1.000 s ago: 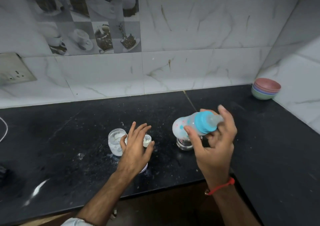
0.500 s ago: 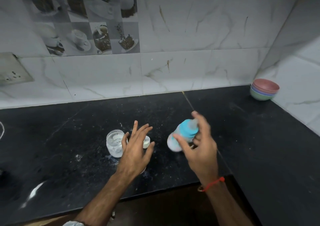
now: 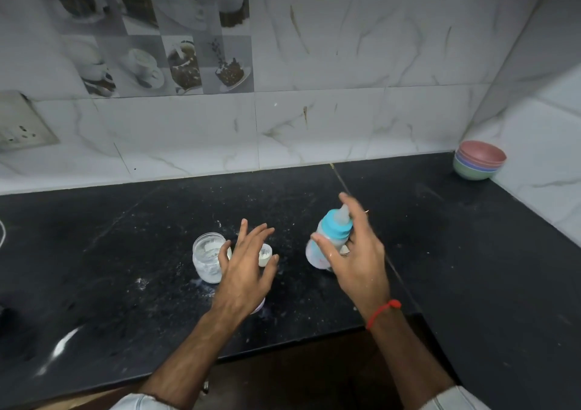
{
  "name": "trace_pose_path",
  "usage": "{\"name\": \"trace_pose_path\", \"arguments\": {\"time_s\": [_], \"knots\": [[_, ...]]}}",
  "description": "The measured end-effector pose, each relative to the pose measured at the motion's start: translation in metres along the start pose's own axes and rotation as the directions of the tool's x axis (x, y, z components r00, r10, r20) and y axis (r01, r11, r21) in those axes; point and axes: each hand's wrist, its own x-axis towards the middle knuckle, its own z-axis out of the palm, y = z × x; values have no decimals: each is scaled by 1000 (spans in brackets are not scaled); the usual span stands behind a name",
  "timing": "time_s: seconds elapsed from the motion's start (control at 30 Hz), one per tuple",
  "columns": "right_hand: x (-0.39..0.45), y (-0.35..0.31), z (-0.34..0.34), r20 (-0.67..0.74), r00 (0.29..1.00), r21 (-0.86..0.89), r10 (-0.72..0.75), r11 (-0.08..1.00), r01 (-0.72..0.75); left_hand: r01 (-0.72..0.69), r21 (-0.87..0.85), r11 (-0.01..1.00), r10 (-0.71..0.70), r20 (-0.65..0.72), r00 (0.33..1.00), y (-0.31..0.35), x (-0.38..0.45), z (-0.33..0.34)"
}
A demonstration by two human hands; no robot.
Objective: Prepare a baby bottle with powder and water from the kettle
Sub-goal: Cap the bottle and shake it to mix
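Observation:
The baby bottle, with a blue collar, a clear teat and milky white contents, is nearly upright just over the black counter. My right hand grips it loosely, thumb on its left side and fingers behind it. My left hand hovers with spread fingers and holds nothing. Just left of that hand stands a small open glass jar with white powder. A small white cup-like piece shows between the fingers. A pale lid edge peeks from under the wrist.
Spilled white powder dusts the counter around the jar. A stack of coloured bowls stands in the far right corner by the tiled wall. A wall socket is at the left, with a white cable below it.
My right hand has swung the bottle from lying sideways in the air to nearly upright and lower, close to the counter. The left hand has stayed in place, open.

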Motion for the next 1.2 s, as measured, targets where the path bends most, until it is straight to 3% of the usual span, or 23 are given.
{"name": "trace_pose_path", "arguments": {"time_s": [0.07, 0.13, 0.2, 0.3, 0.33, 0.43, 0.5, 0.57, 0.6, 0.63, 0.73, 0.83, 0.97, 1.03, 1.1, 1.2], "knots": [[-2, 0, -3, 1, 999, 25, 39, 999, -39, -21, 4, 1000, 21, -3, 1000, 1, 0, 0], [2, -3, -9, -167, 984, 122, -58, 989, 79, -13, 0, 1000, 13, -10, 1000, 1, 1, -1], [7, -4, -9, -213, 969, 106, -123, 983, 148, 2, 5, 1000, -2, -5, 1000, 2, 1, -2], [7, -2, -6, 66, 994, -15, 85, 996, -84, -11, 11, 1000, 11, 0, 1000, 5, 1, -2], [6, -5, -8, 68, 993, 8, 97, 995, -98, -21, 8, 1000, 21, -2, 1000, 5, 2, -2], [7, -14, -15, -208, 975, 220, -75, 968, 122, -15, 0, 1000, 15, -17, 1000, 3, 3, -2], [5, -8, -11, -264, 949, 161, -175, 962, 222, 0, 2, 1000, 0, -11, 1000, 2, 2, -1], [-2, 1, -1, -10, 1000, 56, -9, 998, 10, -6, 9, 1000, 6, 1, 1000, 2, 0, 0], [-7, 5, 3, 114, 985, 49, 129, 990, -135, -21, 11, 1000, 20, 3, 1000, 2, 0, 1], [-14, 9, 5, 151, 964, 101, 217, 967, -234, -37, 9, 999, 37, 1, 999, 2, -1, 1], [-14, 10, 3, 59, 954, 330, 295, 896, -298, -36, -54, 998, 35, -9, 999, 5, -2, 1], [-5, 8, 0, 62, 936, 460, 347, 822, -335, 9, -221, 975, -2, 30, 1000, 15, -4, 0], [2, 0, -4, 51, 923, 553, 381, 759, -343, 176, -536, 826, -42, 253, 967, 39, -11, -1], [4, -4, -6, 76, 926, 583, 369, 737, -341, 244, -644, 725, -56, 298, 953, 51, -13, 2], [6, -8, -8, 98, 934, 567, 344, 752, -336, 335, -741, 582, -114, 333, 936, 62, -13, 5], [10, -13, -12, 182, 943, 516, 278, 789, -333, 519, -792, 321, -205, 477, 854, 74, -8, 6]]}}
